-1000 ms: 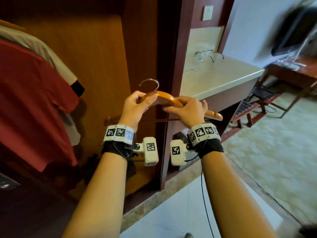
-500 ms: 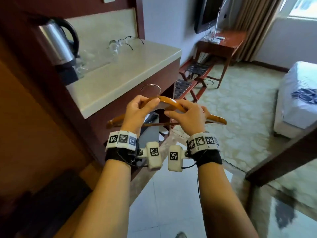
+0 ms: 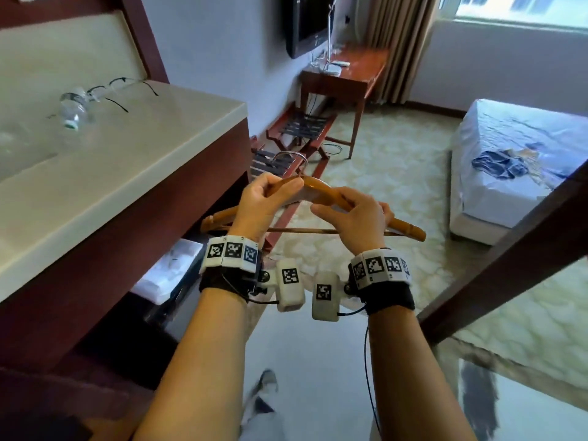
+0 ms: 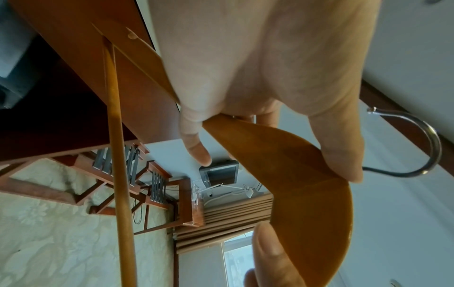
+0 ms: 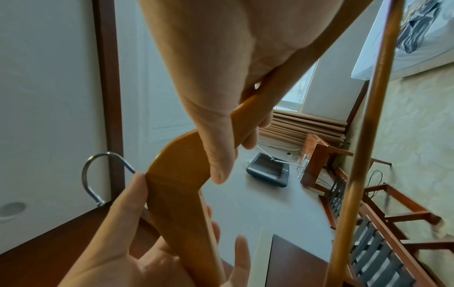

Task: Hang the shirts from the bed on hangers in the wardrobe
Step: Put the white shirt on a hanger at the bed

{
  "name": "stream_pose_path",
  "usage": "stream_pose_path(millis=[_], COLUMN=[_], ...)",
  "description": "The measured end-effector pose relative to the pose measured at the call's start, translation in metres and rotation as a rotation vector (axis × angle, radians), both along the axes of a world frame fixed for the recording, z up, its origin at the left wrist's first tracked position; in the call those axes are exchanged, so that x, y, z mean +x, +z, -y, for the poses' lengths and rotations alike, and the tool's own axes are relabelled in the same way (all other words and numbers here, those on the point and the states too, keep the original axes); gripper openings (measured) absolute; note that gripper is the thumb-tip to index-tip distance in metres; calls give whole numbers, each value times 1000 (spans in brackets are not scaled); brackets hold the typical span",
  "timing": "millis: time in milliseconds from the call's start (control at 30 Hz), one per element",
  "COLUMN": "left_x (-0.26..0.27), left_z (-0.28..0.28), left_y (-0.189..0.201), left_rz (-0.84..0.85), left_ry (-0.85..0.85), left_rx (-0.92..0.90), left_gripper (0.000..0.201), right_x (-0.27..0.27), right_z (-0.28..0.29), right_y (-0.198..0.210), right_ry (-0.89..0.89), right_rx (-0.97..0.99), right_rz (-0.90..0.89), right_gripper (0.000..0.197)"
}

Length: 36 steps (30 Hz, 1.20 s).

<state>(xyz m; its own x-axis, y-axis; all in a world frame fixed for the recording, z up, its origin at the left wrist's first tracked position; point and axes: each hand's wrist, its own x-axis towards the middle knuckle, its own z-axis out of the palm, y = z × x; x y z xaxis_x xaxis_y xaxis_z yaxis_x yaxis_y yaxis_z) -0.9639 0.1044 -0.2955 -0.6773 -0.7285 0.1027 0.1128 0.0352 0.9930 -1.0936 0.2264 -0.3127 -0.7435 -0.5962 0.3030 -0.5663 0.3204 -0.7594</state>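
A wooden hanger [image 3: 318, 193] with a metal hook [image 3: 294, 155] is held level at chest height. My left hand [image 3: 270, 194] grips its left shoulder beside the hook, and my right hand [image 3: 346, 210] grips the right shoulder. In the left wrist view the left hand [image 4: 272, 157] pinches the hanger [image 4: 307, 194] between thumb and fingers. In the right wrist view the right hand [image 5: 236, 157] curls round the hanger [image 5: 176, 174]. A crumpled blue shirt [image 3: 496, 162] lies on the white bed [image 3: 496, 205] at the far right. The wardrobe is out of view.
A pale counter [image 3: 133, 173] on my left carries a plastic bottle [image 3: 74, 113] and glasses [image 3: 124, 87]. Ahead stand a luggage rack [image 3: 296, 128], a wooden desk [image 3: 343, 79] and a wall TV [image 3: 304, 23]. A dark wooden beam [image 3: 509, 249] slants across the right. Carpet lies between me and the bed.
My view has swung right, from the wardrobe with the red shirt to the room and bed. Both hands have kept hold of the hanger.
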Motion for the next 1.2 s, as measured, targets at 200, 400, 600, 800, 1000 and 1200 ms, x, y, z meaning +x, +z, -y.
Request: stream_pose_path(millis=[200,400,600,800,1000,1200], left_x=[-135,-286,-422,-567,-716,-859], left_z=[72,145,166,170,164,161], left_y=[-9,0,2,-17,-23,-4], left_rz=[19,59,65,78,75,39], left_ry=[-83,-244,-400,-492,-510,-520], left_rx=[-68,-93,-93,-104,-25,65], left_gripper=[52,67,66,59,47,34], right_x=[-114,-238,-355,-486,-641,-790], right_z=[54,108,123,121,119,115], right_y=[-6,2,-5,-27,-35,-10], right_ry=[-87,-220,-344,-432,-444,-484], right_rx=[-27,-112,-191,-190,-157,-86], right_rz=[75,137,186,201,232,188], right_gripper=[17,22,27,30,35,31])
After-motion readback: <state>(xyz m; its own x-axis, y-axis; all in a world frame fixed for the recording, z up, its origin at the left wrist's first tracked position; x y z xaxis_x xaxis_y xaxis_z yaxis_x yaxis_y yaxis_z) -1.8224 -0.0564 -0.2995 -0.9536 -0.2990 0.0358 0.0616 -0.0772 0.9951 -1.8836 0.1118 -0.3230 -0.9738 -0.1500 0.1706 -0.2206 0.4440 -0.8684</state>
